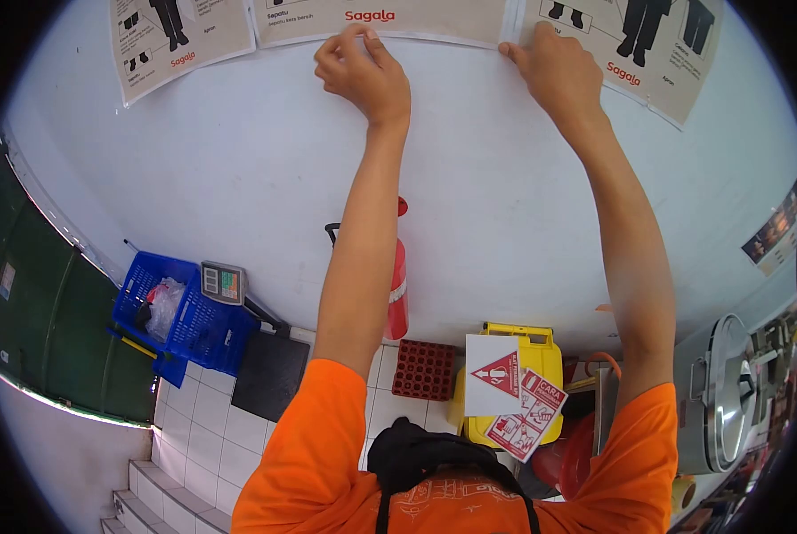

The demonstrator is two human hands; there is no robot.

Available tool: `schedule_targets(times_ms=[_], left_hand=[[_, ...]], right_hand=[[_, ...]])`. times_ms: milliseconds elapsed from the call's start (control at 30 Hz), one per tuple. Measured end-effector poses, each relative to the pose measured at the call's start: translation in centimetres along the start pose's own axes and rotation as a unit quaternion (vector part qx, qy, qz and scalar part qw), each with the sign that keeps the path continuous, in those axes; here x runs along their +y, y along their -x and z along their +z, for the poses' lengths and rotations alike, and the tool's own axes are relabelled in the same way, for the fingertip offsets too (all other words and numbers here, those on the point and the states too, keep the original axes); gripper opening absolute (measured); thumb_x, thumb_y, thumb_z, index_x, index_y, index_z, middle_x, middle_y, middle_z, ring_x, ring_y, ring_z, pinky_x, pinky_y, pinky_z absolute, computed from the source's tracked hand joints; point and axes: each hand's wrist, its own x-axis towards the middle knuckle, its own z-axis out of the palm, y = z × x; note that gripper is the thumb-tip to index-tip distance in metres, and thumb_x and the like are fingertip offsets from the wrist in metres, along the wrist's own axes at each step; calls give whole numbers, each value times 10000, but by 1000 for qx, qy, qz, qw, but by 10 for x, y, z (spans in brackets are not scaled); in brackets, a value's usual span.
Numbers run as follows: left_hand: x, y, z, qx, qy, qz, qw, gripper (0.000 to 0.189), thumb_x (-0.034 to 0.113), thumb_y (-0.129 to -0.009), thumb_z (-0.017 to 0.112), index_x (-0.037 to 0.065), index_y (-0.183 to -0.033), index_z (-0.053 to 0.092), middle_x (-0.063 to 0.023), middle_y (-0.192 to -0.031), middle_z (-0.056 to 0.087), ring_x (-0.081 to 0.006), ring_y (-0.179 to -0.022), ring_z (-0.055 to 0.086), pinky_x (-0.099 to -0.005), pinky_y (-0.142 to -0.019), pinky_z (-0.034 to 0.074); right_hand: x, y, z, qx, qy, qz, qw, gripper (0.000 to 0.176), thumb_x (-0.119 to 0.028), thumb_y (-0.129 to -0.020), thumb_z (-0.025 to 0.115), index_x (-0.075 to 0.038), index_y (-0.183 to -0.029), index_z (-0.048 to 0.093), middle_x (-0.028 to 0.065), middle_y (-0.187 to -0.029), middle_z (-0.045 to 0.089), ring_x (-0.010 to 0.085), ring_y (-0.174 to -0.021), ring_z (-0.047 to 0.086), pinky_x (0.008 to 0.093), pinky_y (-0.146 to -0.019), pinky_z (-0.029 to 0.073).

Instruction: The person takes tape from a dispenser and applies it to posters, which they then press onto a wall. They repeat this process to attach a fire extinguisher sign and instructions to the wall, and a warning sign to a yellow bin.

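While the middle poster (443, 20) at top centre is seemingly being adjusted by the curled left hand (364, 78) and right hand (562, 78), whether either grips cannot be told, and light edge pressure seems called for.

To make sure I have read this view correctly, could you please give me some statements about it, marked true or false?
1. The left hand is at the lower edge of the middle poster. True.
2. The right hand hangs down by the yellow bin. False: it is raised to the right poster.
3. The triangle sign and the CARA sign overlap on the yellow bin. True.
4. The blue crate is empty. False: a plastic bag is inside.
5. The extinguisher is partly hidden by the left forearm. True.
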Motion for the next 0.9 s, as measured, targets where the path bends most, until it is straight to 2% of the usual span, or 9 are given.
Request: schedule_targets(times_ms=[67, 167, 300, 367, 400, 567, 633, 667, 900], left_hand=[[-8, -3, 1, -29, -152, 267, 951, 230, 108, -879, 610, 111, -1102, 557, -33, -1115, 483, -240, -1035, 444, -465, -912, 330], [-18, -5, 4, -56, -143, 333, 930, 192, 63, -861, 584, 103, -1049, 594, -18, -1130, 502, -252, -1059, 465, -459, -889, 334], [-10, 32, 3, -73, -63, 283, 954, 303, 152, -907, 558, 76, -1201, 557, -81, -1299, 486, -333, -1255, 407, -551, -990, 291], [4, 61, 5, -83, -126, 242, 958, 514, 265, -950, 511, 42, -1403, 415, -161, -1476, 375, -408, -1411, 243, -661, -1078, 135], [5, 68, 7, -133, -139, 211, 958, 671, 351, -970, 468, 33, -1513, 236, -179, -1572, 237, -436, -1463, 95, -710, -1075, -3], [24, 91, 16, -199, -155, 206, 946, 696, 374, -960, 479, 44, -1524, 238, -118, -1599, 213, -391, -1479, 97, -680, -1096, 15], [26, 110, 21, -275, -134, 309, 901, 693, 384, -949, 493, 52, -1516, 272, -97, -1594, 240, -335, -1488, 120, -661, -1108, 22], [28, 112, 23, -256, -138, 306, 907, 704, 398, -936, 513, 59, -1512, 293, -80, -1588, 263, -304, -1487, 147, -657, -1110, 44], [20, 77, 2, -275, -121, 283, 911, 775, 442, -916, 532, 61, -1527, 247, -82, -1603, 219, -320, -1485, 146, -651, -1115, 52]], right_hand=[[11, 1, -7, -13, -42, 54, 998, 497, -495, -810, 713, -10, -842, 612, 168, -714, 656, 363, -656, 658, 453, -559, 510], [17, 6, -4, 2, -73, 60, 996, 537, -542, -783, 726, -20, -844, 615, 164, -704, 653, 357, -660, 658, 442, -549, 504], [12, 11, -4, -8, -71, 82, 994, 505, -521, -808, 710, -26, -844, 616, 166, -706, 653, 355, -657, 657, 443, -551, 503], [13, 14, 2, 28, -87, 54, 994, 480, -505, -830, 694, -33, -837, 610, 162, -701, 653, 350, -646, 655, 437, -543, 499], [13, 14, 1, 29, -85, 53, 994, 480, -505, -830, 694, -33, -837, 610, 162, -701, 653, 350, -646, 655, 437, -543, 499], [9, 14, -3, 2, -80, 71, 994, 453, -481, -838, 693, -38, -807, 599, 148, -678, 648, 335, -652, 657, 431, -544, 492], [13, 15, 1, 3, -94, 76, 993, 456, -484, -837, 692, -38, -806, 599, 142, -667, 642, 333, -649, 655, 432, -545, 490], [12, 13, 1, 5, -110, 78, 991, 459, -487, -836, 692, -39, -806, 599, 136, -656, 636, 332, -645, 652, 433, -546, 488], [10, 12, -7, -12, -97, 81, 992, 429, -459, -845, 689, -40, -816, 601, 145, -687, 647, 333, -676, 659, 441, -561, 492]])
